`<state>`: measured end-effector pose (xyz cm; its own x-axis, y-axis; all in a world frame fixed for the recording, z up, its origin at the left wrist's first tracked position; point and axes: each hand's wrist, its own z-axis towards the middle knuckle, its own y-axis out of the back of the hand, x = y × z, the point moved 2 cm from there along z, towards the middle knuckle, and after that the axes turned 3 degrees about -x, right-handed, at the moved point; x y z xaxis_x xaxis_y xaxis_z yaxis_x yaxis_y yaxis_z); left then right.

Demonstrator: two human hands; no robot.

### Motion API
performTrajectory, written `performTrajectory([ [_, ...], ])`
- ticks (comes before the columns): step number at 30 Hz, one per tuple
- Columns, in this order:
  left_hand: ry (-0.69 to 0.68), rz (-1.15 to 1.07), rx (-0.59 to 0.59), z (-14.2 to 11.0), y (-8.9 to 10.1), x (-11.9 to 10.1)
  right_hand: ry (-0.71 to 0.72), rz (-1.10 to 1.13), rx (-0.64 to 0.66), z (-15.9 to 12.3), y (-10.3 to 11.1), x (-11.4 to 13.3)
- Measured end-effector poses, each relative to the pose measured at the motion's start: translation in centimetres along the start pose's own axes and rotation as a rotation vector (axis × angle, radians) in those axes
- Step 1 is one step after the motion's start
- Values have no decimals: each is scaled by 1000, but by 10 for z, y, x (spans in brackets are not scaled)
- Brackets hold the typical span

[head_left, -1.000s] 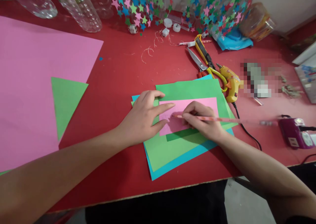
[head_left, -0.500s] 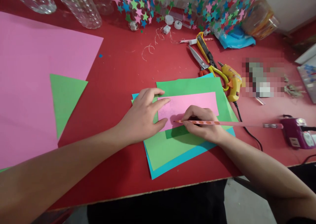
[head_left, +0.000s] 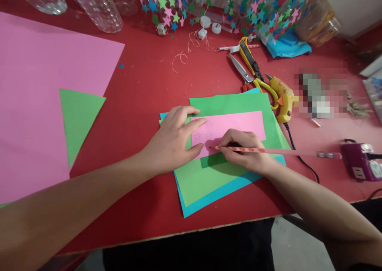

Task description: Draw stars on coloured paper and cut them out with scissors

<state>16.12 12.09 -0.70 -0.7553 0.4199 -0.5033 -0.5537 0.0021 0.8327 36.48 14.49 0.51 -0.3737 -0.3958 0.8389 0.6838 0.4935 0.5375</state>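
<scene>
A pink paper strip with faint pencil outlines at its left end lies on a stack of green paper and blue paper. My left hand rests open on the strip's left end, fingers spread, thumb and index finger touching it. My right hand is closed around a pink pencil with orange spots. The pencil's tip touches the strip near its lower edge, just right of my left thumb. Its eraser end points right.
Scissors, a yellow cutter and a yellow glue gun lie beyond the stack. A purple power socket sits at right. Large pink paper covers the left side. Plastic bottles and strung paper stars line the back.
Both hands hold nearly the same pose, and the pencil tip stays at about the same spot on the pink strip. The view has shifted very slightly.
</scene>
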Motion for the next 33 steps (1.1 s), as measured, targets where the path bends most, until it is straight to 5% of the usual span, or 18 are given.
performTrajectory([
  [14, 29, -5, 28, 1, 1, -1, -86, -30, -114, 1, -2, -2],
  [33, 34, -6, 28, 1, 1, -1, -26, -17, -32, 1, 3, 2],
])
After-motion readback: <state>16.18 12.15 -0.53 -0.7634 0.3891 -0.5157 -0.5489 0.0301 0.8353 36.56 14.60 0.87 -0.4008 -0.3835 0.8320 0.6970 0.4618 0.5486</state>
